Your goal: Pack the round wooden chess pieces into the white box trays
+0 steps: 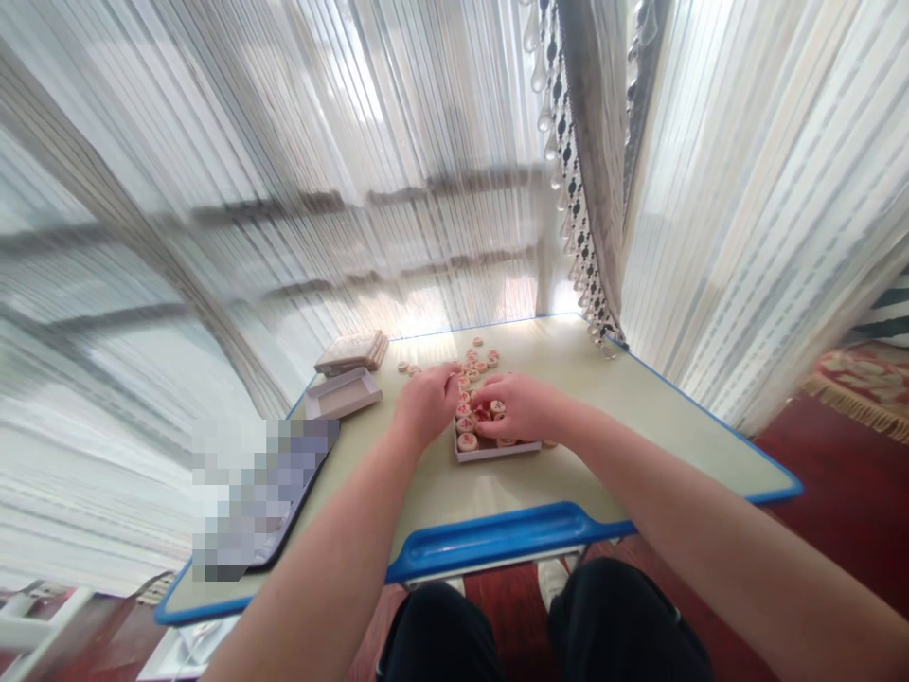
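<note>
A shallow white box (pixel 497 456) on the table holds round wooden xiangqi pieces with red or dark characters. Along its left side runs a row of red-marked pieces (pixel 467 442). My left hand (pixel 428 400) is at the box's far left corner, fingers curled together around a xiangqi piece that is mostly hidden. Over the box's inside, my right hand (pixel 522 407) has its thumb and fingers apart, close to a dark-marked piece (pixel 498 406). The palm and fingers cover part of the box. Loose xiangqi pieces (pixel 492 358) lie beyond the hands.
An empty box lid (pixel 345 394) lies at the left, near a stacked beige folded item (pixel 351 350). A dark-edged flat object (pixel 284 502), partly blurred, sits on the left edge. The table has a blue front tray (pixel 497 535). String curtains (pixel 426 189) hang behind the table.
</note>
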A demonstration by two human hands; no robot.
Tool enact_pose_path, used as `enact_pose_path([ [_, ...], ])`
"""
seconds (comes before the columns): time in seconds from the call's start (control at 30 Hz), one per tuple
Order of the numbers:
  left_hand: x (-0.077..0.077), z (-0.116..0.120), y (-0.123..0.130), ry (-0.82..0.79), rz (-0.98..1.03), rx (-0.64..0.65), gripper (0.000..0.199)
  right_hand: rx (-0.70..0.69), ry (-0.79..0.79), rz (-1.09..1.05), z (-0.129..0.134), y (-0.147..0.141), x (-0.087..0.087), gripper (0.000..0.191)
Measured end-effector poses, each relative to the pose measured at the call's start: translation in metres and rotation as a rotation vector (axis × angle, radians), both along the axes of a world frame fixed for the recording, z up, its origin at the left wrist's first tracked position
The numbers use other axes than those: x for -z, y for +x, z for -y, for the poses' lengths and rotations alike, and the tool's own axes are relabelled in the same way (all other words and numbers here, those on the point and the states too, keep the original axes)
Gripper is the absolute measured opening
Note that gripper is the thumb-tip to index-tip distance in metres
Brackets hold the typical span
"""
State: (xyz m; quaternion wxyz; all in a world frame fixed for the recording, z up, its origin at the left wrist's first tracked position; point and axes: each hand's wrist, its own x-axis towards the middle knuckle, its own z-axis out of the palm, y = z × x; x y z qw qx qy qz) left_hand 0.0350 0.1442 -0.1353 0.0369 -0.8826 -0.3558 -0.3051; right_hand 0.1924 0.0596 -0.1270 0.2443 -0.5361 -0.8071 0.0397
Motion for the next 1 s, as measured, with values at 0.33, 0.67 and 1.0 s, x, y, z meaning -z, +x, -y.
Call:
enact_pose_path([
  [0.33, -0.0027, 0.0044, 0.0009, -0.018, -0.016, -0.029, 0.030, 0.078, -0.060, 0.085, 0.0003, -0.0026, 0.0001, 0.020],
  [0.67, -0.0047, 0.0067, 0.0017, -0.015, -0.028, -0.037, 0.029, 0.069, -0.072, 0.073, -0.0016, -0.0007, 0.0034, 0.019],
  [1.0, -0.0048, 0.0071, 0.0023, -0.003, -0.062, -0.010, 0.026, 0.068, -0.065, 0.089, -0.0027, -0.0005, 0.0045, 0.020],
])
